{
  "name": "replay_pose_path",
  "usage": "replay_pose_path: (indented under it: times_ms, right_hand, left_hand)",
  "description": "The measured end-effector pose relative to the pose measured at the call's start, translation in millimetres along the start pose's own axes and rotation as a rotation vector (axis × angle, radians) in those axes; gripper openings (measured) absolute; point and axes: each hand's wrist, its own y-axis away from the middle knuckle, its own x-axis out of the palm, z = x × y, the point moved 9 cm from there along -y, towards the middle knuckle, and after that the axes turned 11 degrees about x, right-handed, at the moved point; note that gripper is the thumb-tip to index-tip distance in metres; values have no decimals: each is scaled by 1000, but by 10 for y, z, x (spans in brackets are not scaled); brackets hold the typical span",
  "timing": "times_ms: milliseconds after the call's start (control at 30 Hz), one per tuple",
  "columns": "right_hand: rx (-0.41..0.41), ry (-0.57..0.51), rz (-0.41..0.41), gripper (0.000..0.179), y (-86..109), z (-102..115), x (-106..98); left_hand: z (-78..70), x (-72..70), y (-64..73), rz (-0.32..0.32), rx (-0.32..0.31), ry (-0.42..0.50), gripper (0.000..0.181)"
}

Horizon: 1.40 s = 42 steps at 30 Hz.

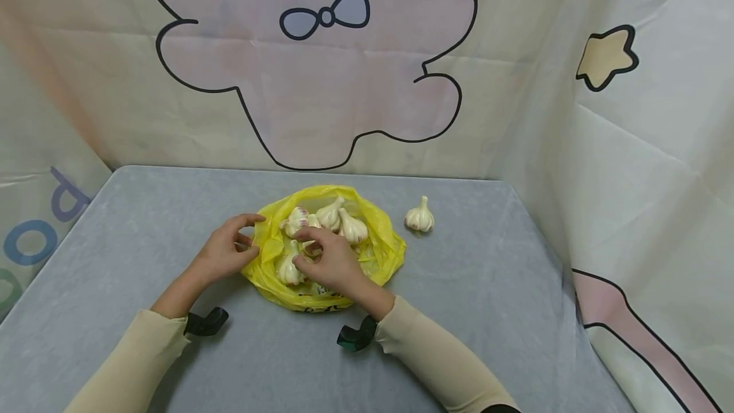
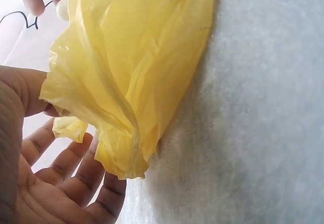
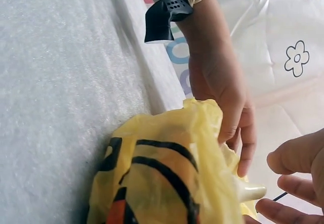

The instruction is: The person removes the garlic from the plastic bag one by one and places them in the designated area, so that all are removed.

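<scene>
In the head view a yellow plastic bag (image 1: 390,244), its mouth spread wide, holds several garlic bulbs (image 1: 353,228). My left hand (image 1: 226,248) is at the bag's left rim. Its thumb and fingers touch the plastic, spread apart and loosely bent; the left wrist view shows a fold of the bag (image 2: 119,82) over the thumb tip. Above the bag's middle, my right hand (image 1: 332,260) has thumb and index finger parted, with garlic below. A garlic stem (image 3: 253,190) shows near the right fingertips in the right wrist view, with nothing pinched. The right palm hides some bulbs.
One garlic bulb (image 1: 420,217) stands on the grey cloth-covered table (image 1: 470,311), right of the bag. A printed curtain (image 1: 516,50) hangs behind and beside the table. Black wrist cameras (image 1: 357,334) stick out below both wrists.
</scene>
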Motion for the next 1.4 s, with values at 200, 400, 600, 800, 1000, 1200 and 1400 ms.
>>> replay_pose_path:
  times_ms: [200,400,600,800,1000,1200,1400]
  right_hand:
    - [-31,89,-27,33,-16,42,45]
    - [-38,149,-32,32,-25,74,75]
    - [-35,139,-35,26,-43,51,84]
    - [-30,103,-36,22,-33,31,85]
    - [-60,44,-37,21,-16,32,70]
    - [-91,-2,-39,20,11,52,25]
    - [-112,-20,-48,20,29,90,-43]
  left_hand:
    - [-11,-5,7,-3,-2,-2,53]
    - [4,4,19,-6,-2,4,53]
    - [10,6,18,-11,-1,10,53]
    - [21,13,19,-8,-2,7,53]
    - [19,19,17,-6,-5,6,53]
    - [23,21,19,-2,-19,0,53]
    - [37,21,20,-5,-30,-3,53]
